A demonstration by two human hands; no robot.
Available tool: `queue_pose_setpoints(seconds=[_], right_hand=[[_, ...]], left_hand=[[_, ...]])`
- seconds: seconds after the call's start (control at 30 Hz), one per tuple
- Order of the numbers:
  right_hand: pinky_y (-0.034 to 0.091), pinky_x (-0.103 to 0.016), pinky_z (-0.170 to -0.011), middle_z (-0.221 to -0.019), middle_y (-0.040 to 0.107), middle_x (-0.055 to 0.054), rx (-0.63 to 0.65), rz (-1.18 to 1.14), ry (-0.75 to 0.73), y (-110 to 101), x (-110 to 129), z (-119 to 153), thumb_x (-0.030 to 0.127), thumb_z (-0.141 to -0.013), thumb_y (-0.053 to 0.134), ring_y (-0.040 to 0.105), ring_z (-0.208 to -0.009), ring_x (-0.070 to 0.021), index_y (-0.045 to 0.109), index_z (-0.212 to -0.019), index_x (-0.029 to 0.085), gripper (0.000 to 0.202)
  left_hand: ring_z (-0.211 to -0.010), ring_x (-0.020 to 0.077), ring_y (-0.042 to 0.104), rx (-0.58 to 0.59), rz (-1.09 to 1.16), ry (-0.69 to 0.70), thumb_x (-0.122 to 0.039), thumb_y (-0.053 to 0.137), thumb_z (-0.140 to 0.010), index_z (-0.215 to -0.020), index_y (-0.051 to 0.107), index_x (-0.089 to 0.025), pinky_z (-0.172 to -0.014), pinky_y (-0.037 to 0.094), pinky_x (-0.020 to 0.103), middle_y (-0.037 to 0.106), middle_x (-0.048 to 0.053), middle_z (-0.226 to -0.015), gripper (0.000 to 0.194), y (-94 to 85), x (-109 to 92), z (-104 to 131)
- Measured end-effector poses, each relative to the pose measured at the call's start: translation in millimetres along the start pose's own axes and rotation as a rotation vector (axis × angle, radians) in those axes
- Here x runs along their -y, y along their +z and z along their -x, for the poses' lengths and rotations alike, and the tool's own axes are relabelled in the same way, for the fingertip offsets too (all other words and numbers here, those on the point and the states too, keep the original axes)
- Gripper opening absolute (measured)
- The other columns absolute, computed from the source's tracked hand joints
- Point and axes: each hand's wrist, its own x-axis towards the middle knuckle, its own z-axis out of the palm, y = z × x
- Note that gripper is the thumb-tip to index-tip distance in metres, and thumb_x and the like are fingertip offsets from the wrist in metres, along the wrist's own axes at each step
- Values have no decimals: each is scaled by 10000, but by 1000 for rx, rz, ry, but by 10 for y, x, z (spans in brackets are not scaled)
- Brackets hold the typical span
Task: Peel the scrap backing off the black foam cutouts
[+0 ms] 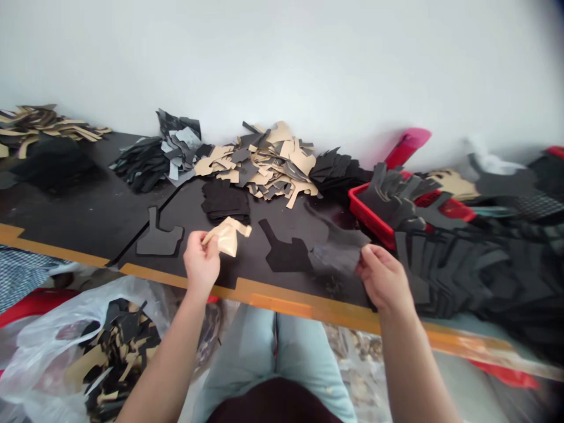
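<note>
My left hand (202,261) pinches a curled tan backing piece (228,238) above the table's front part. Between the thumb and fingers of my right hand (384,276) is the edge of a thin dark grey cut piece (341,249), blurred by motion. A black cut piece (288,249) with a narrow arm lies flat between my hands. To the left rests a dark grey piece (159,239) of similar outline. Just behind my left hand sits a small stack of black pieces (224,201).
Along the wall stand a heap of tan and grey scraps (282,161), black pieces (145,161) and a red basket (372,214) with grey pieces. Rows of dark pieces (480,270) cover the right. A plastic bag (48,352) of scraps is below left. Orange tape (273,302) lines the table edge.
</note>
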Motion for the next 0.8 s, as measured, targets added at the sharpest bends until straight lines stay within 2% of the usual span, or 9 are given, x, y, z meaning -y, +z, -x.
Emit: queue_pose_setpoints(seconds=[0.07, 0.17, 0.27, 0.4, 0.47, 0.53, 0.63, 0.73, 0.8], right_hand=[[511, -253, -539, -652, 577, 19, 8, -79, 29, -52, 28, -1, 357, -533, 834, 553, -590, -108, 575, -727, 166, 376], [526, -278, -569, -689, 617, 3, 64, -218, 124, 6, 36, 63, 288, -577, 803, 591, -629, -132, 577, -750, 171, 308], [510, -258, -540, -731, 642, 0, 125, -312, 174, 225, 30, 193, 257, -658, 745, 601, -639, -132, 604, -839, 181, 242], [501, -243, -540, -824, 668, -15, 155, -396, 169, 565, 57, 361, 249, -699, 713, 629, -722, -143, 609, -904, 182, 239], [507, -246, -576, -849, 670, -23, 173, -422, 170, 679, 64, 411, 255, -700, 714, 636, -778, -152, 605, -889, 179, 231], [518, -258, -632, -830, 666, -22, 168, -444, 172, 744, 44, 439, 262, -686, 727, 631, -783, -149, 597, -847, 175, 224], [517, -252, -655, -774, 647, 0, 126, -454, 163, 784, -29, 475, 267, -646, 764, 606, -725, -121, 578, -775, 173, 246], [509, -245, -658, -748, 612, 24, 100, -414, 127, 801, -94, 520, 302, -623, 788, 569, -692, -100, 571, -742, 177, 278], [510, -259, -687, -769, 599, 27, 113, -364, 83, 803, -100, 545, 345, -632, 780, 549, -694, -98, 570, -743, 185, 286]], left_hand=[[-569, 101, 564, -39, 51, -26, -306, 566, -763, -953, 447, -167, -561, 461, 220, 591, 25, -848, 263, -3, -30, -26], [-528, 111, 601, -19, 124, -45, -273, 597, -755, -1026, 375, -184, -537, 473, 220, 619, 21, -828, 361, 75, -222, 66], [-517, 126, 619, 122, 154, -12, -247, 558, -800, -1031, 355, -198, -531, 474, 213, 605, -23, -696, 311, 256, -529, 300], [-494, 112, 601, 359, 280, -8, -230, 481, -862, -1051, 333, -199, -505, 453, 188, 589, -36, -651, 242, 538, -901, 620], [-483, 101, 590, 407, 295, 28, -182, 448, -866, -1194, 303, -183, -524, 456, 186, 589, -42, -647, 358, 629, -1019, 717], [-490, 100, 590, 415, 272, 88, -132, 426, -854, -1374, 173, -170, -553, 468, 190, 592, -50, -642, 579, 670, -1086, 768], [-536, 119, 615, 398, 192, 163, -93, 430, -822, -1471, 32, -168, -587, 486, 200, 617, -48, -632, 765, 663, -1097, 792], [-688, 138, 663, 404, 92, 268, -57, 431, -778, -1475, 183, -196, -670, 513, 213, 702, 23, -859, 753, 635, -1031, 784], [-826, 150, 673, 416, 60, 356, -34, 403, -763, -1421, 351, -210, -745, 520, 223, 676, 62, -1092, 683, 621, -973, 769]])
